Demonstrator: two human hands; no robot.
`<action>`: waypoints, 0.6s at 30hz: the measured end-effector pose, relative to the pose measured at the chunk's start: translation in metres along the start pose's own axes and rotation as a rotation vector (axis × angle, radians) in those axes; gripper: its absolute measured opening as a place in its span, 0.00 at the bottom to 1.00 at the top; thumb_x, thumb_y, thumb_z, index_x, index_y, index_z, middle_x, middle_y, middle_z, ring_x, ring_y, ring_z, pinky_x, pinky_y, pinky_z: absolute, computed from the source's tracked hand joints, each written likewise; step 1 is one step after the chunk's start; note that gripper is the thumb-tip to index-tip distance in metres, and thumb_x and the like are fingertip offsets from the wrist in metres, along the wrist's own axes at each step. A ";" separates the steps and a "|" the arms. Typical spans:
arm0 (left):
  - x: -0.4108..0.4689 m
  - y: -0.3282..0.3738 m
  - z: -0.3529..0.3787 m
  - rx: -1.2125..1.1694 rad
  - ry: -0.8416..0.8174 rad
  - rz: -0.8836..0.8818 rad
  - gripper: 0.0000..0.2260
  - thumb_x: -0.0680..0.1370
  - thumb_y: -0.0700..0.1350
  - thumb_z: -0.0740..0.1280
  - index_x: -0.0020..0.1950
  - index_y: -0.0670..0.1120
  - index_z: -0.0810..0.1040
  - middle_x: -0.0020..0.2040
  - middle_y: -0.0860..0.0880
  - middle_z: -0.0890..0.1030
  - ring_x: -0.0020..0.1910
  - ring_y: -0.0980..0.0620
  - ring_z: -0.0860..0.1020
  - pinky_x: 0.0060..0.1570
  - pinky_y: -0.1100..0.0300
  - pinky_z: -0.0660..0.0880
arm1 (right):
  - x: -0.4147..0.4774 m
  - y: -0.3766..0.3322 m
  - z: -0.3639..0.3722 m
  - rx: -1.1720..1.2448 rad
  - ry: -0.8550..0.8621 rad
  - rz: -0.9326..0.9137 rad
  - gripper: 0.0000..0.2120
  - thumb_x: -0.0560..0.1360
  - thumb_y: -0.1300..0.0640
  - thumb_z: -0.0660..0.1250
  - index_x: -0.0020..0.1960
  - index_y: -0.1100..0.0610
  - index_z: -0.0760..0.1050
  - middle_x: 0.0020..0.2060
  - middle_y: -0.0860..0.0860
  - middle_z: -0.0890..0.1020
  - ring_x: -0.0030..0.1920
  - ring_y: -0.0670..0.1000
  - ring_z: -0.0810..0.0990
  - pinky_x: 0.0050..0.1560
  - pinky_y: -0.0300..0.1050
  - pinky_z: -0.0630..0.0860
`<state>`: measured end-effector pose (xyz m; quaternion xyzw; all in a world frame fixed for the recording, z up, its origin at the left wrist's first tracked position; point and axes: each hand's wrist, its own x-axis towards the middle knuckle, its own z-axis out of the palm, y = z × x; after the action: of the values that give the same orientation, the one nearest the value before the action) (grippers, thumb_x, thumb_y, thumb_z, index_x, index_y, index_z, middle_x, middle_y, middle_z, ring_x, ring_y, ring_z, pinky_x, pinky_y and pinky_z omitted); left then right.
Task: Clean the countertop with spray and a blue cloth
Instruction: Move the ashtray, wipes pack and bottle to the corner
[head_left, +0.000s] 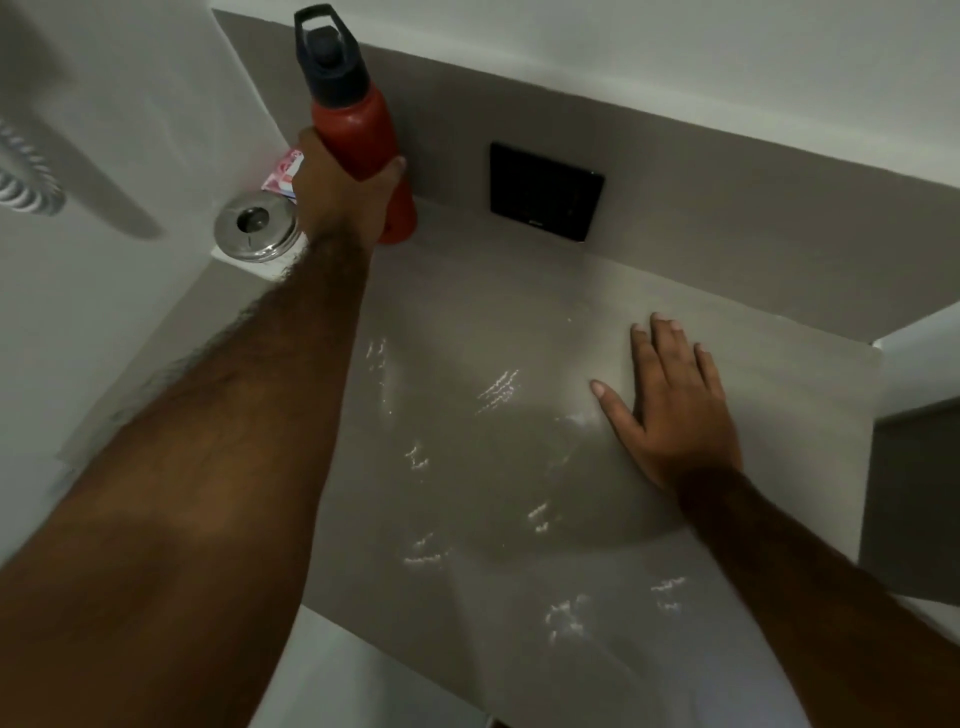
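Observation:
The grey countertop fills the middle of the view, with several small wet or foamy streaks glinting across it. My left hand is wrapped around a red bottle with a dark blue cap, standing at the back left corner against the backsplash. My right hand lies flat on the counter at the right, palm down, fingers spread, holding nothing. No spray bottle or blue cloth is in view.
A round metal lidded container and a pink and white packet sit in the back left corner. A black wall plate is set in the backsplash. The counter ends at a step on the right.

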<state>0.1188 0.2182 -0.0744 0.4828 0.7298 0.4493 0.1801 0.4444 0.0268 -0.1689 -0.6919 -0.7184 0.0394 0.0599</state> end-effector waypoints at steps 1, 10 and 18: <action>0.000 -0.001 0.002 -0.001 0.004 0.010 0.37 0.68 0.58 0.78 0.72 0.48 0.68 0.65 0.51 0.78 0.62 0.53 0.76 0.64 0.56 0.74 | 0.000 0.000 0.001 0.000 0.000 -0.002 0.39 0.83 0.31 0.46 0.84 0.56 0.53 0.84 0.56 0.55 0.84 0.54 0.52 0.83 0.58 0.53; -0.061 -0.023 0.009 -0.040 0.022 -0.036 0.34 0.69 0.69 0.70 0.68 0.50 0.75 0.61 0.57 0.79 0.55 0.66 0.75 0.54 0.76 0.69 | -0.002 0.001 0.002 0.031 0.008 -0.004 0.40 0.82 0.30 0.45 0.84 0.56 0.53 0.84 0.55 0.55 0.84 0.54 0.52 0.83 0.57 0.51; -0.210 -0.002 0.024 0.316 -0.364 0.282 0.40 0.77 0.66 0.65 0.79 0.42 0.62 0.79 0.41 0.63 0.79 0.44 0.61 0.77 0.53 0.58 | -0.015 0.008 -0.026 0.090 -0.162 -0.066 0.42 0.81 0.29 0.47 0.85 0.54 0.47 0.85 0.54 0.46 0.84 0.53 0.43 0.84 0.54 0.42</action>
<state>0.2336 0.0476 -0.1246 0.6745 0.6720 0.2564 0.1666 0.4565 0.0118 -0.1448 -0.6590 -0.7408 0.1256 0.0340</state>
